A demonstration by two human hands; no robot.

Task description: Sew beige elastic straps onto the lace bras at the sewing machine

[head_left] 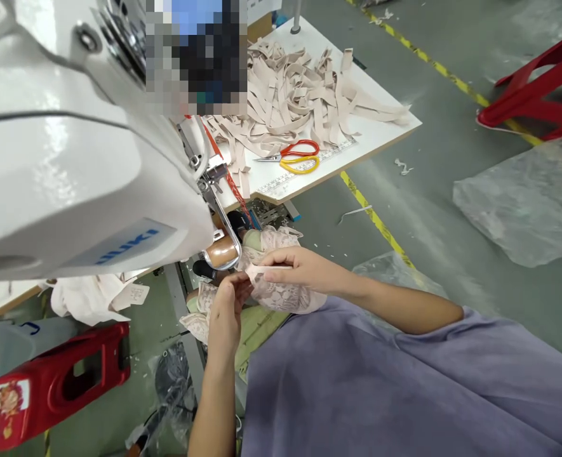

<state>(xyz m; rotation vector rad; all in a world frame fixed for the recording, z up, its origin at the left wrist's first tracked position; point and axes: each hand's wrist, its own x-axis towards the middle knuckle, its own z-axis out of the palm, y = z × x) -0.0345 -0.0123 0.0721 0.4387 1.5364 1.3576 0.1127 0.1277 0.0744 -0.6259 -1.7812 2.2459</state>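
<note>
My left hand [226, 314] and my right hand [294, 266] are both pinched on a pale pink lace fabric piece [281, 289], held just in front of the cylinder arm of a white sewing machine [71, 158]. The right hand's fingers grip a narrow beige strip along the lace's top edge. The left hand's fingers close on the lace from below. More lace hangs down beneath both hands, over my lap in purple cloth [380, 381].
A white table [385, 136] behind the machine carries a heap of beige elastic strips [290, 95] and red-and-yellow scissors [297, 157]. A red plastic stool [52, 384] lies lower left, another red stool [538, 89] upper right. Clear plastic sheeting [523, 203] lies on the grey floor.
</note>
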